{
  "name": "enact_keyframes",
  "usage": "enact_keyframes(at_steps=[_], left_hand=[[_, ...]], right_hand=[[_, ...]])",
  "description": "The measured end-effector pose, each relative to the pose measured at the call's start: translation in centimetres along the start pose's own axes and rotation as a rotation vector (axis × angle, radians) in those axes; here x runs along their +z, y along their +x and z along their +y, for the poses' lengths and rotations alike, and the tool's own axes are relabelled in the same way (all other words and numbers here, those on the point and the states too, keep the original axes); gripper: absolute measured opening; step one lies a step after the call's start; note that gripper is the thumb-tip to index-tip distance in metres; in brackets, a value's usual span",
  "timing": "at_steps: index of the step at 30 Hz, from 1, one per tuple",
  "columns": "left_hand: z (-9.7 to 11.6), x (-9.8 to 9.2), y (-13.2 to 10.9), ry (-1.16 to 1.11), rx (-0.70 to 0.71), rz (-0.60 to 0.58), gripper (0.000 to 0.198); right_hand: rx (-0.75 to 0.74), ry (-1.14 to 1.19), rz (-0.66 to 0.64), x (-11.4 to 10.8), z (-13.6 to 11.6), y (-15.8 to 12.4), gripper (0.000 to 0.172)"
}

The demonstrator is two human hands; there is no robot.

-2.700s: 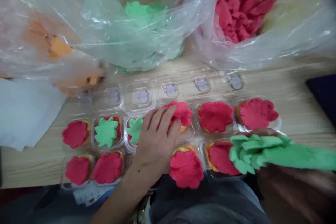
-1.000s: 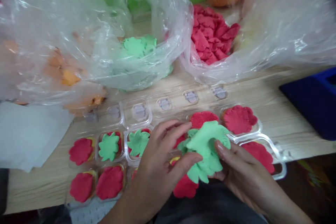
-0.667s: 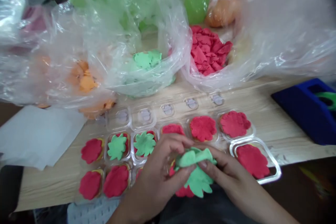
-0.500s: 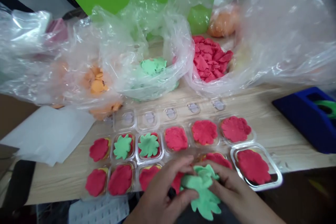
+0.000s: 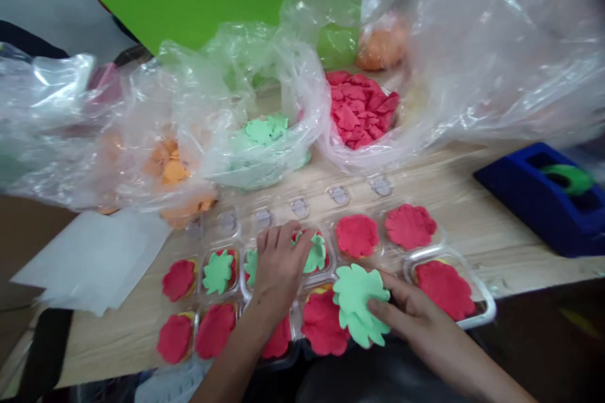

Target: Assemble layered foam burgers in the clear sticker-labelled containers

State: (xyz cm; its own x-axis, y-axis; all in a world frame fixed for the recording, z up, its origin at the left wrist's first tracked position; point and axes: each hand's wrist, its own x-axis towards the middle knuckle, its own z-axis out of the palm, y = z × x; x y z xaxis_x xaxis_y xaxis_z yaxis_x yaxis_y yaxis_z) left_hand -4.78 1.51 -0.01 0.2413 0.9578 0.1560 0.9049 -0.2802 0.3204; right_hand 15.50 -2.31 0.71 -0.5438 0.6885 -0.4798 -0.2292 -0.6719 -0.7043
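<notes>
My left hand reaches over the back row of clear plastic cups, its thumb and fingers apart. It touches a green scalloped, leaf-like cutout lying on a red piece in one cup. In my right hand, between thumb and fingers, is a small stack of similar green cutouts, held above the front row. Another green cutout tops a red piece further left, and one more is partly hidden by my left hand. Red scalloped pieces fill the other visible cups.
Behind the cups stand open plastic bags of orange pieces, green pieces and red pieces. White sheets lie at the left. A blue tape dispenser stands at the right, near the table's edge.
My left hand has left the green stack and moved up and left to a back-row cup, where a green cutout now lies on the red piece. My right hand keeps the stack.
</notes>
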Motion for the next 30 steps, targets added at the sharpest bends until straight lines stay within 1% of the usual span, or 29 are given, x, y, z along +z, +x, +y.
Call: enact_keyframes(at_steps=[1, 2, 3, 5, 6, 7, 8, 10, 12, 13, 14, 15, 18, 19, 20, 21, 22, 24, 26, 28, 30], left_hand=[[0.8, -0.5, 0.0, -0.068, -0.022, 0.000, 0.020], [1.8, -1.0, 0.1, -0.183, -0.046, -0.035, 0.021], [2.7, -1.5, 0.4, -0.331, -0.070, -0.109, 0.022], [4.5, -2.2, 1.1, -0.607, -0.122, -0.306, 0.021], [5.2, -2.3, 1.6, -0.691, -0.157, -0.385, 0.019], [5.7, -2.2, 2.1, -0.743, -0.202, -0.426, 0.017], [6.0, -2.0, 2.7, -0.775, -0.255, -0.429, 0.014], [6.1, -1.1, 3.8, -0.820, -0.365, -0.384, 0.013], [5.9, -0.1, 4.7, -0.822, -0.401, -0.354, 0.014], [5.7, 0.3, 5.0, -0.787, -0.372, -0.336, 0.013], [5.6, 0.7, 5.2, -0.725, -0.312, -0.304, 0.012], [5.4, 0.9, 5.3, -0.640, -0.227, -0.243, 0.012], [5.1, 1.3, 4.7, -0.297, 0.120, 0.021, 0.018], [4.9, 1.4, 4.4, -0.184, 0.236, 0.089, 0.022], [4.7, 1.5, 4.1, -0.084, 0.335, 0.115, 0.024], [4.5, 1.7, 3.7, -0.005, 0.414, 0.101, 0.025], [4.2, 1.9, 3.4, 0.043, 0.465, 0.062, 0.024], [3.8, 2.3, 3.0, 0.041, 0.496, -0.062, 0.020], [3.7, 2.3, 2.7, -0.038, 0.463, -0.181, 0.020], [4.3, 1.8, 2.8, -0.163, 0.376, -0.232, 0.023], [5.5, 1.1, 3.1, -0.332, 0.225, -0.269, 0.025]], right_hand=[[-0.028, 0.055, -0.001, -0.4, 0.0, -0.4, 0.031], [-0.055, 0.104, -0.008, -0.7, -0.1, -0.8, 0.036], [-0.073, 0.147, -0.021, -0.8, -0.3, -1.0, 0.040], [-0.086, 0.199, -0.046, -1.0, -0.9, -1.2, 0.043], [-0.082, 0.210, -0.057, -1.1, -1.2, -1.3, 0.042], [-0.076, 0.218, -0.064, -1.2, -1.4, -1.2, 0.041], [-0.068, 0.227, -0.064, -1.4, -1.6, -1.2, 0.039], [-0.044, 0.237, -0.044, -1.9, -1.7, -1.3, 0.035], [-0.013, 0.229, -0.015, -2.5, -1.6, -1.7, 0.031], [0.002, 0.220, 0.003, -2.9, -1.6, -2.0, 0.030], [0.011, 0.211, 0.020, -3.2, -1.6, -2.3, 0.029], [0.018, 0.203, 0.040, -3.5, -1.7, -2.7, 0.028], [0.052, 0.166, 0.117, -4.2, -2.4, -3.7, 0.025], [0.056, 0.142, 0.145, -4.5, -2.6, -4.0, 0.025], [0.055, 0.117, 0.173, -4.8, -2.8, -4.2, 0.026], [0.040, 0.095, 0.200, -5.1, -3.0, -4.3, 0.026], [0.019, 0.081, 0.224, -5.5, -3.1, -4.4, 0.028], [-0.029, 0.084, 0.271, -6.1, -3.2, -4.3, 0.034], [-0.063, 0.122, 0.289, -6.6, -3.2, -4.1, 0.041], [-0.098, 0.174, 0.275, -6.7, -3.4, -3.9, 0.044], [-0.119, 0.202, 0.239, -6.5, -3.6, -3.7, 0.042]])
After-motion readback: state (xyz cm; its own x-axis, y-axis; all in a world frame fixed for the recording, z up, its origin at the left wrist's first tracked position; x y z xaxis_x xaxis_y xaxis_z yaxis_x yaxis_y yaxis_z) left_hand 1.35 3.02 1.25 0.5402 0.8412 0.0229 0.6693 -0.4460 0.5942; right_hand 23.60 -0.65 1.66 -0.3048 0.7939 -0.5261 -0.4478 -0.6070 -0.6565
